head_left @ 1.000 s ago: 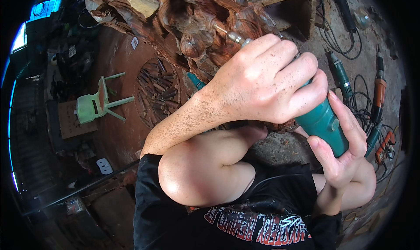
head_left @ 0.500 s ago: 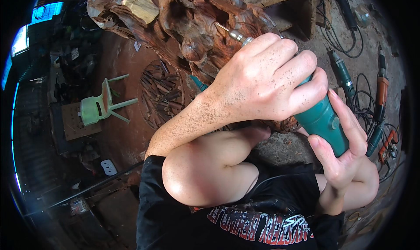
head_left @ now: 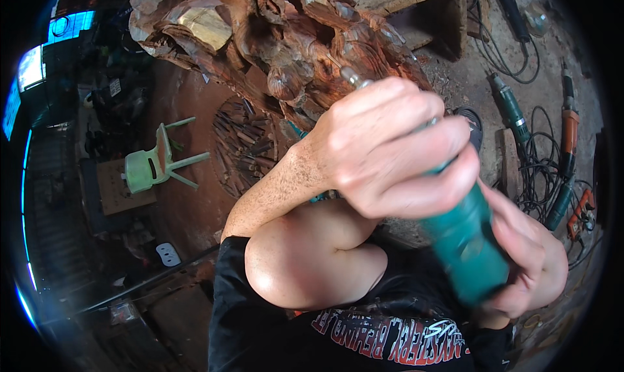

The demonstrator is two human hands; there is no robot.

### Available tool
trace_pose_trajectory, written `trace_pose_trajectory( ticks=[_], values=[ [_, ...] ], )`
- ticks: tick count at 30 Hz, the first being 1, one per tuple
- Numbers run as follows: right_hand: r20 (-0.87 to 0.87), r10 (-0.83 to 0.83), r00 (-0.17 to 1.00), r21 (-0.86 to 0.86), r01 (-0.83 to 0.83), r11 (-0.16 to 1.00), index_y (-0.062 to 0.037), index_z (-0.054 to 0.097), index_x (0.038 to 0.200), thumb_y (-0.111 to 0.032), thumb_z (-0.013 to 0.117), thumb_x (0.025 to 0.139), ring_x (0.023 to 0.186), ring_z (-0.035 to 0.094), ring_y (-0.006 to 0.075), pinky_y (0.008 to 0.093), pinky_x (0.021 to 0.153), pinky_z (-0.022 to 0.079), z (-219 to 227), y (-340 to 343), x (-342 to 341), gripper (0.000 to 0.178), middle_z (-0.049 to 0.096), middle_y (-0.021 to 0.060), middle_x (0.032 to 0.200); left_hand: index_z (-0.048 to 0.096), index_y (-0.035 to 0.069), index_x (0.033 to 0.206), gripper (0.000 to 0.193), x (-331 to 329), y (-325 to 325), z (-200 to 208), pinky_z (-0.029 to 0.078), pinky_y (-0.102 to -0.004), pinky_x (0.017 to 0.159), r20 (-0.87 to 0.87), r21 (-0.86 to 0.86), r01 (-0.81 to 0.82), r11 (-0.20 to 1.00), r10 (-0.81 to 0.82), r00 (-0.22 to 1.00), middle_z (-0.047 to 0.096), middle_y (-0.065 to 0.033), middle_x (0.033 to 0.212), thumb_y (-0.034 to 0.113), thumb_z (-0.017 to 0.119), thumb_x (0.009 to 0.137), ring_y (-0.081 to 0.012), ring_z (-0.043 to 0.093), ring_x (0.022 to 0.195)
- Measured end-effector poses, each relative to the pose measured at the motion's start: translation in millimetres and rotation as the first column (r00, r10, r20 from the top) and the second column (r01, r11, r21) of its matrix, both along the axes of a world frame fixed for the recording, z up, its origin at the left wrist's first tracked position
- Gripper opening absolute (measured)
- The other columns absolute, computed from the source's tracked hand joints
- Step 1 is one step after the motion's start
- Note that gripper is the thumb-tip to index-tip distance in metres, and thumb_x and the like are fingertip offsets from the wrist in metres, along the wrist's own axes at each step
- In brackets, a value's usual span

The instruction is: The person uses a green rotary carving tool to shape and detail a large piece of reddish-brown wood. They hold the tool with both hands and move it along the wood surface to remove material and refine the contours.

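Teal is the power tool [head_left: 471,265] before our knees [head_left: 309,255], and our left hand [head_left: 396,154] is clasped around its front part. Our right hand [head_left: 523,248] lies against its rear end, but it is blurred and we cannot tell how firmly it grips. Its metal chuck [head_left: 354,78] points toward the reddish carved wood [head_left: 286,82].

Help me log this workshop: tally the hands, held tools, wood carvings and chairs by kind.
Left hand, right hand: 2
Held tool, green: 1
Wood carving: 1
Chair, pale green: 1
Total: 5
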State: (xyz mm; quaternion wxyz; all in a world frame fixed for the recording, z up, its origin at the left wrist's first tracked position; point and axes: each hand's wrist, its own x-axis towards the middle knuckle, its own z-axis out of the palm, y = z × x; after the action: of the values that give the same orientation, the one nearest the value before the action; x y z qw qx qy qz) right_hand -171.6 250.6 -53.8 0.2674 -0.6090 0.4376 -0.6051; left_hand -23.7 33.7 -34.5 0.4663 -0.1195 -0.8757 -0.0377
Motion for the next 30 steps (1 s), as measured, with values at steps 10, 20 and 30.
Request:
trace_pose_trajectory(
  ticks=[10, 20, 30],
  values=[
    [0.292, 0.073, 0.954, -0.308, 0.021, 0.951, -0.0059, 0.069, 0.123, -0.009, 0.084, 0.077, 0.125, 0.054, 0.0644, 0.0717, 0.104, 0.044, 1, -33, 61, 0.048, 0.055, 0.0389, 0.142, 0.068, 0.008, 0.100, 0.028, 9, -2, 0, 0.052, -0.0318, 0.053, -0.119, 0.055, 0.109, 0.992, -0.102, 0.988, 0.069, -0.0073, 0.091, 0.003, 0.080, 0.075, -0.0232, 0.067, 0.072],
    [0.308, 0.128, 0.943, -0.357, -0.011, 0.934, -0.0117, 0.073, 0.113, 0.001, 0.087, 0.071, 0.131, 0.046, 0.0738, 0.0873, 0.105, 0.035, -2, -40, 58, 0.045, 0.051, 0.0399, 0.144, 0.069, 0.009, 0.104, 0.033, 16, -3, 1, 0.053, -0.0341, 0.058, -0.093, 0.083, 0.019, 0.996, -0.012, 0.996, 0.069, -0.0084, 0.098, 0.005, 0.082, 0.075, -0.0241, 0.069, 0.077],
    [0.367, 0.124, 0.922, -0.276, -0.020, 0.961, -0.0145, 0.074, 0.111, 0.003, 0.086, 0.072, 0.138, 0.042, 0.0695, 0.0864, 0.107, 0.035, 0, -37, 55, 0.045, 0.052, 0.0358, 0.146, 0.069, 0.007, 0.104, 0.034, 15, -3, 1, 0.054, -0.0353, 0.060, -0.046, 0.093, -0.031, 0.995, 0.036, 0.998, 0.070, -0.0115, 0.099, 0.014, 0.081, 0.073, -0.0259, 0.069, 0.078]
  ],
)
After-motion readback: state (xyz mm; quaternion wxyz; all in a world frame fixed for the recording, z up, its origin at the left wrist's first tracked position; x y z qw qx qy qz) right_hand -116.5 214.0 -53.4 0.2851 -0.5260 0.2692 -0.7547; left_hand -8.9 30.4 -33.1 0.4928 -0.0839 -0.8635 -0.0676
